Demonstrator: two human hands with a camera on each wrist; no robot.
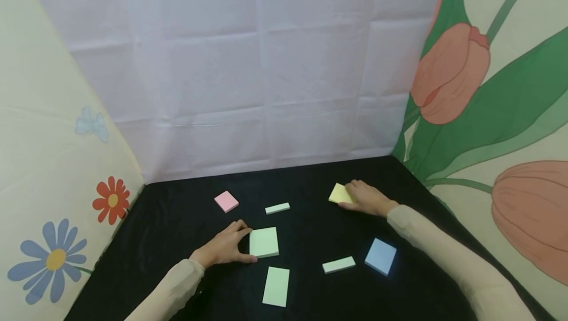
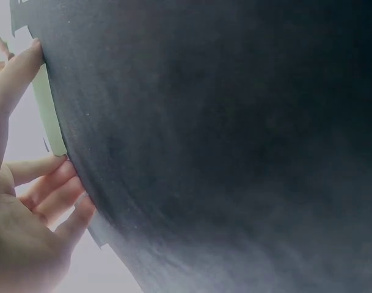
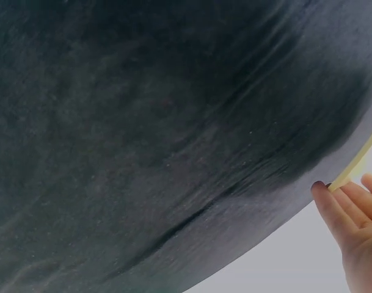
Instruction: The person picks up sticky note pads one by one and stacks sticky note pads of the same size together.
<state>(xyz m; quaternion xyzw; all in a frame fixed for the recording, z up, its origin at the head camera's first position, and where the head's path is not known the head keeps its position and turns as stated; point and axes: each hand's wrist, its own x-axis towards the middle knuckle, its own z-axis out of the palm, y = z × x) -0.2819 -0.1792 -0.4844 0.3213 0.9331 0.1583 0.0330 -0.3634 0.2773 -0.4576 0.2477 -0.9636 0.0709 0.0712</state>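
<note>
Lower centre: left hand (image 1: 226, 246) pinches flat pale-green square block (image 1: 264, 242) to its right; right hand (image 1: 367, 198) grips flat yellow block (image 1: 339, 194) to its left.

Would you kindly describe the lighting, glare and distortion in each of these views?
Head: soft, fairly even light, light green square clear-edged; left wrist: black cloth's edge bowed, seemingly by lens distortion, pale background behind the left hand washed out; right wrist: cloth dim and hazy, pale glare behind the right hand.
</note>
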